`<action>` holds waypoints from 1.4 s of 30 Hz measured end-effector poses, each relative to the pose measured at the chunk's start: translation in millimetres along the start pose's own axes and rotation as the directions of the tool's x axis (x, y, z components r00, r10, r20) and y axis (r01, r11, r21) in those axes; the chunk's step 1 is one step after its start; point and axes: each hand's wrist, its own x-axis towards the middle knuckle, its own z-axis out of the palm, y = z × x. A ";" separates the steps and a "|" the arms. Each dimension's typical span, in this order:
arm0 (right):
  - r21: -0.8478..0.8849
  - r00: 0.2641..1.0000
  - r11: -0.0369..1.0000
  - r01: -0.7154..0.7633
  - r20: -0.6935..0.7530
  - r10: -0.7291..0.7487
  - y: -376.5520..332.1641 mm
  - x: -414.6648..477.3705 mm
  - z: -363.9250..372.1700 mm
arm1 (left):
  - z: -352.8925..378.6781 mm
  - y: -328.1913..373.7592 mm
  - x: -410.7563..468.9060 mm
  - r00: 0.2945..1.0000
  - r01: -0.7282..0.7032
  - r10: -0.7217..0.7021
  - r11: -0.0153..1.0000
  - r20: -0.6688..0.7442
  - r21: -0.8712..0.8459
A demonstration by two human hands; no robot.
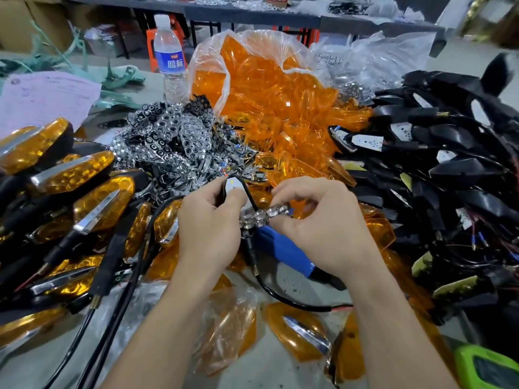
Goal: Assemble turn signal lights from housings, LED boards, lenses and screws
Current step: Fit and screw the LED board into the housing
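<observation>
My left hand (pixel 209 220) grips a black housing (pixel 235 186) with a white LED board inside; its black wire (pixel 280 296) trails down toward me. My right hand (pixel 323 220) pinches a chrome reflector (pixel 264 216) and holds it against the housing's open face. A blue-handled screwdriver (pixel 286 249) lies on the table under my right hand. Behind my hands lie a heap of chrome reflectors (pixel 174 136), a clear bag of orange lenses (pixel 269 88) and, on the right, a pile of black housings with wires (pixel 449 169).
Finished orange-lensed lights (pixel 70 197) are stacked at the left. Loose orange lenses (pixel 297 332) lie near the front edge. A water bottle (pixel 170 60) stands at the back, a pink paper (pixel 47 96) at far left, a green device (pixel 488 366) at bottom right.
</observation>
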 end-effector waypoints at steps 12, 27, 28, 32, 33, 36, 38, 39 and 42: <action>0.505 0.961 0.855 -0.116 -0.161 0.226 -2.3 -0.6 5.2 | -0.5 6.6 0.2 0.993 0.114 -0.112 0.991 0.021 -0.066; 0.724 0.967 0.648 -0.235 0.109 0.229 -16.1 -4.3 9.7 | -4.7 6.3 4.7 0.962 0.271 -0.246 0.905 0.116 -0.329; 0.715 0.964 0.654 -0.249 0.121 0.235 -16.1 -4.4 11.5 | -5.4 6.5 4.7 0.957 0.287 -0.256 0.896 0.133 -0.339; 0.645 0.967 0.725 -0.240 0.090 0.240 -13.2 -4.2 17.1 | -7.7 9.9 4.2 0.942 0.334 -0.279 0.844 0.188 -0.420; 0.632 0.970 0.740 -0.229 0.087 0.226 -12.5 -4.2 18.0 | -7.9 10.6 3.8 0.937 0.345 -0.281 0.834 0.207 -0.430; 0.628 0.975 0.747 -0.221 0.110 0.195 -12.6 -4.7 20.2 | -10.0 11.4 2.7 0.929 0.358 -0.269 0.827 0.254 -0.434; 0.584 0.975 0.782 -0.219 0.097 0.201 -12.8 -4.7 20.8 | -11.1 9.8 3.9 0.923 0.370 -0.275 0.830 0.270 -0.418; 0.531 0.976 0.821 -0.211 0.075 0.202 -12.8 -4.7 21.0 | -11.6 8.5 4.8 0.917 0.382 -0.284 0.826 0.279 -0.414; 0.367 0.982 0.913 -0.177 0.007 0.187 -13.6 -5.8 21.2 | -12.3 8.4 5.7 0.900 0.418 -0.313 0.816 0.303 -0.399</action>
